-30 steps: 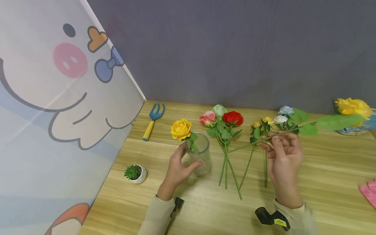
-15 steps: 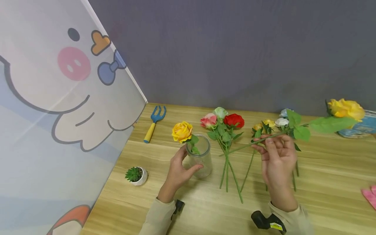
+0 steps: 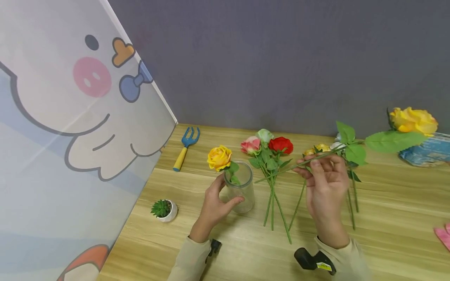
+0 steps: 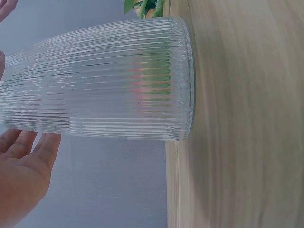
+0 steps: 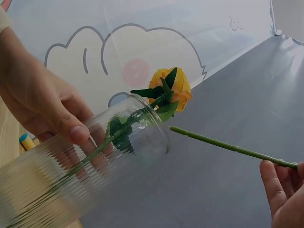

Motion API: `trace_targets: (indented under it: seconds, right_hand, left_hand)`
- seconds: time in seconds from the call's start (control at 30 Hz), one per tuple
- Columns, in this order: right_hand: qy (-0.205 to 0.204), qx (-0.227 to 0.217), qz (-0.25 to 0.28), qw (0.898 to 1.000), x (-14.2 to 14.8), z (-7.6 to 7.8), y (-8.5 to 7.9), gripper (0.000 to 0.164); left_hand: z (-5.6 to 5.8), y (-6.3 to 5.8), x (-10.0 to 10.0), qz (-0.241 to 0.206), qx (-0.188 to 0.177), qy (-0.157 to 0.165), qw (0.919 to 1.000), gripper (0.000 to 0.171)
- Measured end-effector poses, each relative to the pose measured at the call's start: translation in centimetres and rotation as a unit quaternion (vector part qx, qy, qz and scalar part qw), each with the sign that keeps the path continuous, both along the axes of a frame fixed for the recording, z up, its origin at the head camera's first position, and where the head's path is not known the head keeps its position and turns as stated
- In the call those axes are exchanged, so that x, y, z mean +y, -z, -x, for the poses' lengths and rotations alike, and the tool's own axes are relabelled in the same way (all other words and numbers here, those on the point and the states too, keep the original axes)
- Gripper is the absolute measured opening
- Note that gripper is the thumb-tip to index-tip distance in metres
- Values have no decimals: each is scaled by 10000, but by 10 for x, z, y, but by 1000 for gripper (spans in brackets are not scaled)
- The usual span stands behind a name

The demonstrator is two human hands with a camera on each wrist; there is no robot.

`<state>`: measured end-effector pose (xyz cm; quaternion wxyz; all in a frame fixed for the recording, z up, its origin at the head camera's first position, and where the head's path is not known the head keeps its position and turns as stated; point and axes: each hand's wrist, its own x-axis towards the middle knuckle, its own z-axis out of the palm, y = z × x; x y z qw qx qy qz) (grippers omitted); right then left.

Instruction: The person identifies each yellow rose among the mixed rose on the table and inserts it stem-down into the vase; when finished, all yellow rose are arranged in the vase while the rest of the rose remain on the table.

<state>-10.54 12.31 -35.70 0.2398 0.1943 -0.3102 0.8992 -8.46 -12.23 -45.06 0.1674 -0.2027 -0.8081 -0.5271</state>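
Note:
My left hand grips the side of a ribbed clear glass vase that stands on the table. One yellow rose leans out over the vase's left rim, its stem inside the glass. Between thumb and fingers my right hand pinches the stem of another yellow rose, which is held nearly level with its bloom out to the right. In the right wrist view, the cut end of that green stem is close to the vase's mouth, apart from it.
Right of the vase lie a red rose, a pink rose and a pale green rose, stems crossed. More flowers lie behind my right hand. A blue toy fork and a potted succulent are at left, a blue packet at right.
My right hand has moved left with the yellow rose, bringing its stem end nearer the vase. The left hand keeps its hold on the vase. The head view has shifted slightly.

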Motion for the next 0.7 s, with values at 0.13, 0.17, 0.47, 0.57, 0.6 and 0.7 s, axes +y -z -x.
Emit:
trace_targets:
  seconds: [0.13, 0.17, 0.47, 0.57, 0.6, 0.7]
  right_hand:
    - [12, 9, 2, 10000, -2, 1, -1, 12]
    - [-13, 33, 8, 10000, -3, 1, -2, 12]
    - [-81, 201, -10, 9998, -9, 3, -4, 12]
    - [-40, 196, -72, 9998, -11, 3, -5, 12]
    - [-27, 202, -96, 9997, -11, 3, -5, 12]
    - [-52, 267, -168, 9995, -13, 4, -5, 14]
  left_hand:
    - [0, -1, 0, 3, 0, -1, 10000, 81]
    - [0, -1, 0, -6, -7, 1, 10000, 81]
    - [0, 1, -1, -4, 9, 26, 10000, 80]
    - [1, 1, -1, 1, 32, 35, 10000, 80]
    - [1, 1, -1, 3, 38, 36, 10000, 80]
    - [1, 1, -1, 17, 43, 31, 10000, 80]
